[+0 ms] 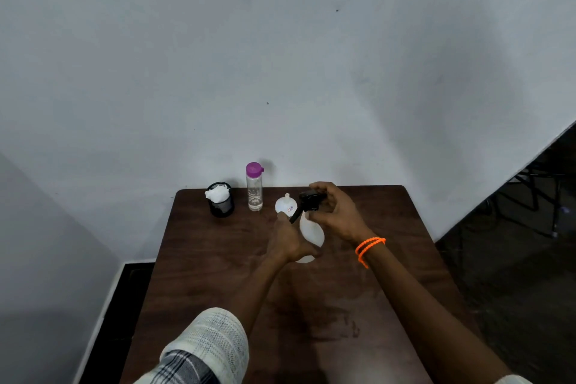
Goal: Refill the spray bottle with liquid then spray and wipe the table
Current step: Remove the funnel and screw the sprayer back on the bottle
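Note:
A white spray bottle (311, 232) stands near the middle of the dark wooden table (218, 274). My left hand (288, 241) grips its body from the left. My right hand (335, 212) is curled round its black spray head (310, 200) at the top. Just behind stands a white funnel (284, 204), upside down on the table. A clear bottle with a purple cap (255, 186) holding clear liquid stands at the back, closed.
A black mesh cup with white tissues (220, 199) sits at the table's back left. The table stands against a grey wall. Dark floor and a black stand (536, 193) lie to the right.

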